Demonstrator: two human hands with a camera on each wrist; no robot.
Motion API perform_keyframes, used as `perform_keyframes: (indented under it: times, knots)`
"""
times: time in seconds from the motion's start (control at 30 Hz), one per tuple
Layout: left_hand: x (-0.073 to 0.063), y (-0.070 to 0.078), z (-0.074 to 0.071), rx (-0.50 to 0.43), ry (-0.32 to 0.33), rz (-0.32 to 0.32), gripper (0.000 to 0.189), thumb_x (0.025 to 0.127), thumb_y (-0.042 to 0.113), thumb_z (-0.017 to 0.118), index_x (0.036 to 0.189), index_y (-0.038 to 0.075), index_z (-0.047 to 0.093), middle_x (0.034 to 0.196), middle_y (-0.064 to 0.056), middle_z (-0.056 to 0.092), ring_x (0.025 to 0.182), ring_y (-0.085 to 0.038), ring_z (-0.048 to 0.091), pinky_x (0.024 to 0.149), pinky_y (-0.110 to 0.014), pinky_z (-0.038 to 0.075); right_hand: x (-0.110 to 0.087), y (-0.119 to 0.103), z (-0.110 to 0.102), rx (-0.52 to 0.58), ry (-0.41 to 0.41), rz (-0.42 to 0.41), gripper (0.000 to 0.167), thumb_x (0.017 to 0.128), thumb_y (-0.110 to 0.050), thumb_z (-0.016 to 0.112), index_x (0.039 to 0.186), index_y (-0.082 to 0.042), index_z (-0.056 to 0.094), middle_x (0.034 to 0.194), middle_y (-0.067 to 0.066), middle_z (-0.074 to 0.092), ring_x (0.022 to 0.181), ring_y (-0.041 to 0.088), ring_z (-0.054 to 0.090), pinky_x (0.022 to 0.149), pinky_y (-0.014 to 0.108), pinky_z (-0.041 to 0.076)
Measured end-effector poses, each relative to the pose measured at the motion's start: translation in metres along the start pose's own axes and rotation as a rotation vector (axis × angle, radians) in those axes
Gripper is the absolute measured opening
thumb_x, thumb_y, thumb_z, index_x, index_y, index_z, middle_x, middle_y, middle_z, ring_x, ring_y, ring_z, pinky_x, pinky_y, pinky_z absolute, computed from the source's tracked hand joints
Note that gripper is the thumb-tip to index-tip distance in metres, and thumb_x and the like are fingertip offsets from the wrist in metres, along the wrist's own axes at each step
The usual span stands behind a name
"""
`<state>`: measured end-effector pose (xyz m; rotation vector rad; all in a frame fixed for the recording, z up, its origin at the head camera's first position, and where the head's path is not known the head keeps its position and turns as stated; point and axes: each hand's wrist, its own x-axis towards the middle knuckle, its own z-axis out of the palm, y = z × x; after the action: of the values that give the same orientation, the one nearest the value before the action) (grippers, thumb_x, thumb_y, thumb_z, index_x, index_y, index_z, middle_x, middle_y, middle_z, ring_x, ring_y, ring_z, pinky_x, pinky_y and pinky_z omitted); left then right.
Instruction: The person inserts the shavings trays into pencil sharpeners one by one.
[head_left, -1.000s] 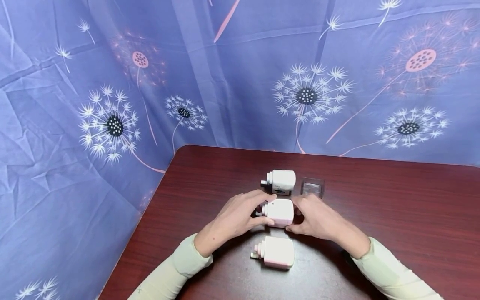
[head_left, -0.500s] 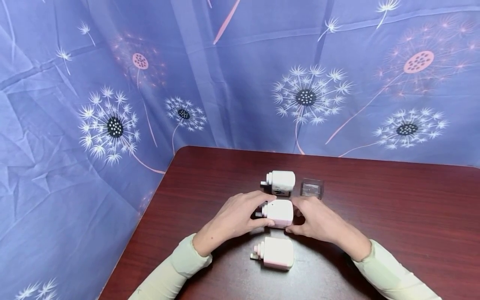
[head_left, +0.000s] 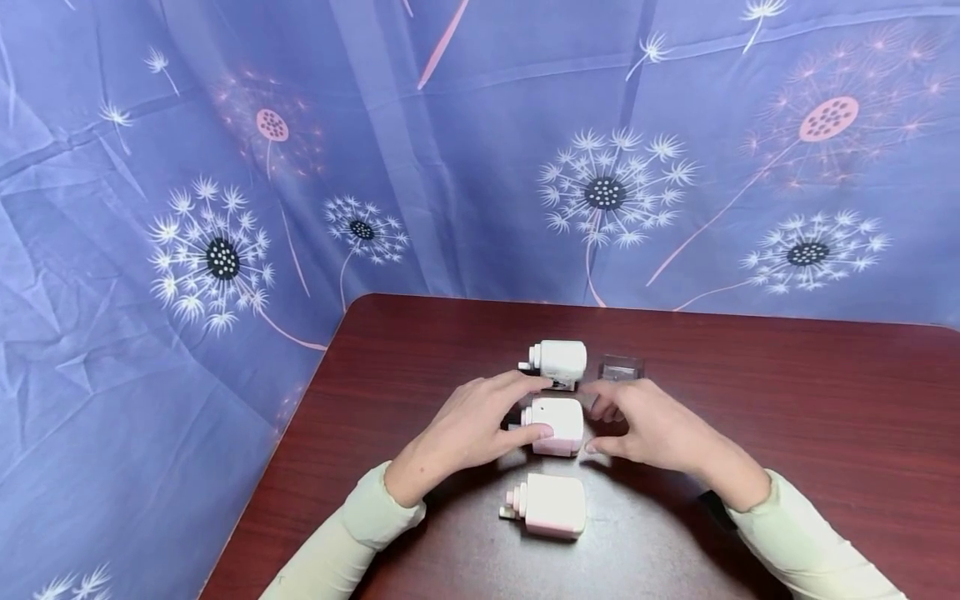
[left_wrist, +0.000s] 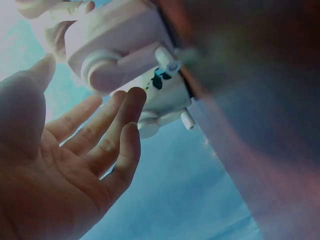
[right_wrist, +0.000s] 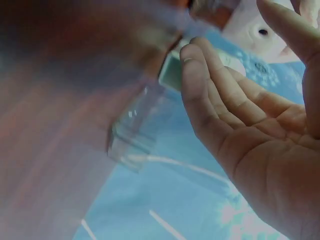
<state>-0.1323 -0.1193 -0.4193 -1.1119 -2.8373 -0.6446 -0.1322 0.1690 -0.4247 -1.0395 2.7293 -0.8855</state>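
Note:
Three small crank pencil sharpeners stand in a row on the table. The middle one, a pale pink and white sharpener point(head_left: 562, 421), sits between the two hands. My left hand point(head_left: 468, 425) is on its crank side, thumb and forefinger spread around it; whether they touch it I cannot tell. On the other side, my right hand point(head_left: 663, 429) stands apart from it, fingers loosely bent and holding nothing. Behind is a white sharpener point(head_left: 564, 358) with a dark printed pattern. Nearest the person lies another pink and white sharpener point(head_left: 555, 504). A pencil hole shows in the right wrist view.
A clear plastic tray point(head_left: 621, 368) lies right of the far sharpener, partly behind the right hand. The dark red wooden table point(head_left: 787, 400) meets a blue dandelion-print cloth point(head_left: 480, 167) at its back and left edges.
My right hand has drawn back to the right, away from the middle sharpener. My left fingers have spread wider and loosened around it. The sharpeners keep their places.

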Motion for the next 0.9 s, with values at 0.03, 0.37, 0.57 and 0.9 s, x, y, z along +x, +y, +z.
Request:
perform_keyframes:
  times: [0.03,0.37,0.57,0.9]
  knots:
    - [0.002,0.000,-0.002,-0.005,0.015,0.001,0.060,0.101,0.058,0.066,0.150,0.024,0.059,0.132,0.004,0.070,0.103,-0.012,0.071,0.086,-0.037,0.058,0.000,0.001,-0.003,-0.008,0.012,0.005,0.063,0.083,-0.024,0.093,0.134,0.002,0.066,0.096,-0.003,0.078,0.089,0.015,0.074,0.080,0.040,0.061]
    - [0.023,-0.010,-0.009,-0.021,0.176,0.011,0.051,0.098,0.047,0.076,0.140,0.019,0.068,0.119,0.003,0.072,0.084,-0.008,0.066,0.071,-0.032,0.054,-0.012,0.015,-0.040,-0.065,0.173,0.117,0.049,0.082,-0.030,0.094,0.119,-0.006,0.072,0.093,-0.003,0.075,0.084,0.016,0.071,0.075,0.042,0.059]
    - [0.032,-0.018,-0.006,-0.042,0.199,-0.017,0.054,0.097,0.046,0.078,0.141,0.019,0.066,0.119,0.003,0.070,0.086,-0.016,0.068,0.069,-0.032,0.053,-0.016,0.029,-0.050,-0.131,0.245,0.137,0.056,0.079,-0.031,0.096,0.122,-0.005,0.070,0.101,0.004,0.067,0.090,0.019,0.064,0.078,0.043,0.055]
    - [0.049,-0.031,0.002,-0.061,0.155,-0.080,0.064,0.095,0.047,0.080,0.150,0.023,0.060,0.135,0.002,0.067,0.092,-0.020,0.068,0.071,-0.035,0.054,-0.012,0.047,-0.046,-0.147,0.144,0.196,0.073,0.077,-0.033,0.097,0.132,0.003,0.065,0.101,0.011,0.065,0.090,0.024,0.064,0.079,0.045,0.053]
